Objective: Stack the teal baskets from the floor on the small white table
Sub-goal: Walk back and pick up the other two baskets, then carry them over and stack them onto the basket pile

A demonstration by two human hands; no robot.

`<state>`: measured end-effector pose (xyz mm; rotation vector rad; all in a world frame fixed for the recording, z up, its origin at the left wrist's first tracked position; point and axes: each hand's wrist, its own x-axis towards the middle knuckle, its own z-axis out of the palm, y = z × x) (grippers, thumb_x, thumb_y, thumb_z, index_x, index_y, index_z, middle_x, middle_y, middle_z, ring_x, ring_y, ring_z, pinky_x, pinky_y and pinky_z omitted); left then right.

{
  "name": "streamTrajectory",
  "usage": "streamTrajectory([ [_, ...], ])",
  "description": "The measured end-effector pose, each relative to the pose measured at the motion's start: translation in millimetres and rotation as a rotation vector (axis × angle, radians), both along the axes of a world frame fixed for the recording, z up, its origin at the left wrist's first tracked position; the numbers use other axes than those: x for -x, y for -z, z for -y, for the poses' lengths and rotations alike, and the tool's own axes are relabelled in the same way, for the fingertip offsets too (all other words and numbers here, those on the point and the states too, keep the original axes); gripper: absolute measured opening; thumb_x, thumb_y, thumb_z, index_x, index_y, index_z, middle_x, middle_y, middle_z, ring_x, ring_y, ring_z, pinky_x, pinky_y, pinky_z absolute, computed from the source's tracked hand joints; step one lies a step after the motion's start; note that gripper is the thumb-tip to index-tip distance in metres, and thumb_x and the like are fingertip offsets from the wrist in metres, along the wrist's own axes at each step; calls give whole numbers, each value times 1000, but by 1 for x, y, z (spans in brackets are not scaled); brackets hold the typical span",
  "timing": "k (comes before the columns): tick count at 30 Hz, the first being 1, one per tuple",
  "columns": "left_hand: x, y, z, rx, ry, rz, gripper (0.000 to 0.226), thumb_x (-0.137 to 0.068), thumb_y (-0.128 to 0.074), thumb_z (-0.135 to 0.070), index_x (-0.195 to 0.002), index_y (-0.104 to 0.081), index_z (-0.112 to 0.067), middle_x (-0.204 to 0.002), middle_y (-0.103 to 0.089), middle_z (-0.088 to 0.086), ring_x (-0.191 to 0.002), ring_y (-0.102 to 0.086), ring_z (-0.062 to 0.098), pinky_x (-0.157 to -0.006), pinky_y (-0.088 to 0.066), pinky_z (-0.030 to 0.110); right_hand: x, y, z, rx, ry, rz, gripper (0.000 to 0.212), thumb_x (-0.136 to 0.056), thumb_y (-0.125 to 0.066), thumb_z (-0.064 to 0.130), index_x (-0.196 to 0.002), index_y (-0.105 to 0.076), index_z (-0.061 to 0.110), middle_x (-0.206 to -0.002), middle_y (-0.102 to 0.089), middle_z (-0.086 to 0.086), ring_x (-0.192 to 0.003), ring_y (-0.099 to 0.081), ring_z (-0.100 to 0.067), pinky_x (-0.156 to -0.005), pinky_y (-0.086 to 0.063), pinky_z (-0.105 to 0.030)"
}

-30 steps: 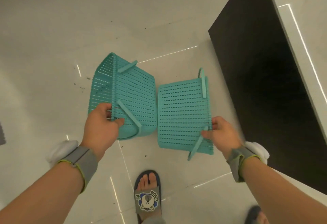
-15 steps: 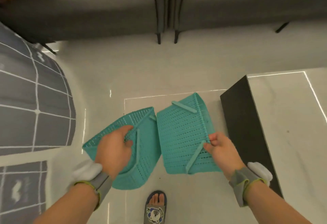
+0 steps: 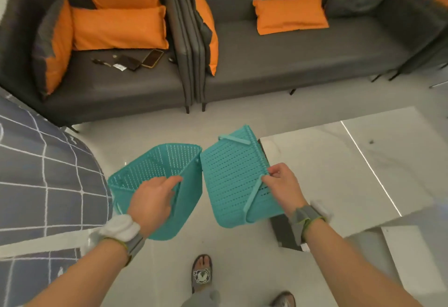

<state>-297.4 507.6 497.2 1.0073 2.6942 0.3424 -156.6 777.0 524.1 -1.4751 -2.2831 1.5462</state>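
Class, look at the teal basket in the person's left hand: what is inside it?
The left basket opens toward the camera, and its perforated walls show nothing inside. The left hand grips the near rim, and its fingers hide part of the interior.

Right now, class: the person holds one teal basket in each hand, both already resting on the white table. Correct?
Not quite. The head view shows the left hand and right hand each holding a teal basket in the air, not resting on the white table.

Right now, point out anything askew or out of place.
Both teal baskets hang tilted in the air: left basket opening up in the left hand, right basket turned side-on in the right hand. Small loose items lie on the sofa seat.
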Motion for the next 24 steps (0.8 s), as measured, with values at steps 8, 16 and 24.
streamTrajectory([
  [8,-55,-18,-109,-105,350,0,42,-77,-64,-2,-114,-63,-21,-83,-69,3,-80,-63,30,-66,-49,37,-168,-46,-27,-124,360,4,13,-79,-63,10,-86,-54,16,-75,-66,-4,-63,-56,-17,-59,-43,-33],
  [16,-189,-22,-247,-142,749,-18,30,-71,-68,-2,-90,-71,-26,-76,-65,-4,-74,-59,23,-62,-49,33,-350,-61,-63,-182,774,39,13,-79,-63,11,-83,-53,20,-78,-65,1,-67,-59,-18,-60,-45,-32],
  [24,-414,-37,-369,-191,1050,-58,28,-72,-69,-4,-89,-71,-26,-78,-66,-6,-76,-58,19,-70,-51,34,-573,-51,-105,-187,1024,-28,15,-78,-62,14,-82,-52,24,-83,-63,3,-79,-61,-19,-70,-49,-37],
])
